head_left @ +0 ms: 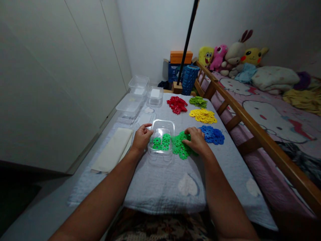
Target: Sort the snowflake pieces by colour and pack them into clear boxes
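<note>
A clear plastic container [161,152] stands on the cloth in front of me, with several green notched plastic discs [162,143] lying inside it. My left hand [142,135] is at its left wall, thumb and fingers closed on the rim. To the right of the container lies a heap of loose green discs [182,147]. Over that heap my right hand [195,139] curls its fingers around some discs; the palm hides how many. Just beyond the right hand is a pile of blue discs [214,134].
Yellow discs [203,115], red pieces [177,104] and light green pieces [198,101] lie farther back. Clear containers [138,83] stand at the back left. A folded cream cloth [112,150] rests left. A wooden bed rail [240,115] borders the right side; a black pole [187,43] rises behind.
</note>
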Demonstrator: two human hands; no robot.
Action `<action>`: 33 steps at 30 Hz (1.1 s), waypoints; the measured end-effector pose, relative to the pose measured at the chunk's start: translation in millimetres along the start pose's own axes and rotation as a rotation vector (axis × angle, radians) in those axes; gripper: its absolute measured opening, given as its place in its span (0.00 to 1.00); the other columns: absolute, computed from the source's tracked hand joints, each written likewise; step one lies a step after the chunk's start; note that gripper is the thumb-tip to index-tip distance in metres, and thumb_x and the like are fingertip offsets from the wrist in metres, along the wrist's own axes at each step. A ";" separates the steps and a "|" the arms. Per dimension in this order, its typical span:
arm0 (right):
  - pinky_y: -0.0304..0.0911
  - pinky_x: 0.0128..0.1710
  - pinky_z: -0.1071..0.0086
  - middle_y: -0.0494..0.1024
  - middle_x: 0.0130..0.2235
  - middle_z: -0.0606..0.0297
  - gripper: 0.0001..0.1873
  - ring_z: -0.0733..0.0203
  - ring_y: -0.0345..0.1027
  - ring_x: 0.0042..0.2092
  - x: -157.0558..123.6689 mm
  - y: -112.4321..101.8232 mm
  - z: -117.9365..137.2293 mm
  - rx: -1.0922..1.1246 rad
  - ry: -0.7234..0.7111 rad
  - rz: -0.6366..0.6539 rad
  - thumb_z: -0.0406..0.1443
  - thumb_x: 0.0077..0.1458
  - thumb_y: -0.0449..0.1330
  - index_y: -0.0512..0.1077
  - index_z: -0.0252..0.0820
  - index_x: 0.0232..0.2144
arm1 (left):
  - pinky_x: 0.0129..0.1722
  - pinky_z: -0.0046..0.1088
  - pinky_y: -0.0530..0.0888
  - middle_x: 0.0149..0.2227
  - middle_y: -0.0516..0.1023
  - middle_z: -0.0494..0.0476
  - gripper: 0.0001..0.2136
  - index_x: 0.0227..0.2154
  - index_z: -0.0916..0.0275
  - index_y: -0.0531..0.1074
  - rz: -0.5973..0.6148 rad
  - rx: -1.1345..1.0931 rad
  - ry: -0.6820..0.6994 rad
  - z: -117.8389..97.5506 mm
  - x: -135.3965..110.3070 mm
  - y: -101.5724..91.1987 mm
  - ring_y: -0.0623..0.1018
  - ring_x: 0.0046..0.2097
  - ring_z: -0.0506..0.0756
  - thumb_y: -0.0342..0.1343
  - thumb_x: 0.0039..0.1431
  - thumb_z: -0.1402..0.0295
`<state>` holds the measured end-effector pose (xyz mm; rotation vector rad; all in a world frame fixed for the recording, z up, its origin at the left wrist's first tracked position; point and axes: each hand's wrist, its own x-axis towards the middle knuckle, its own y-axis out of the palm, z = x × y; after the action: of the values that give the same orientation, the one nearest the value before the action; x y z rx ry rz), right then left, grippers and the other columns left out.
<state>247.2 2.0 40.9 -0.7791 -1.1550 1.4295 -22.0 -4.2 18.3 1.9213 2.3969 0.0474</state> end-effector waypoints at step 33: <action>0.49 0.51 0.55 0.83 0.40 0.55 0.14 0.48 0.70 0.48 43.2 19.2 106.5 -0.114 -0.296 0.157 0.31 0.64 0.54 0.81 0.46 0.42 | 0.22 0.23 0.52 0.19 0.58 0.38 0.23 0.45 0.64 0.73 -0.003 -0.043 -0.014 1.1 0.2 1.4 0.55 0.19 0.45 0.64 0.44 0.62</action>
<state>134.2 20.7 61.8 -0.7678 -1.4369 1.6608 -20.5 -3.7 17.3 1.8932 2.3706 0.0843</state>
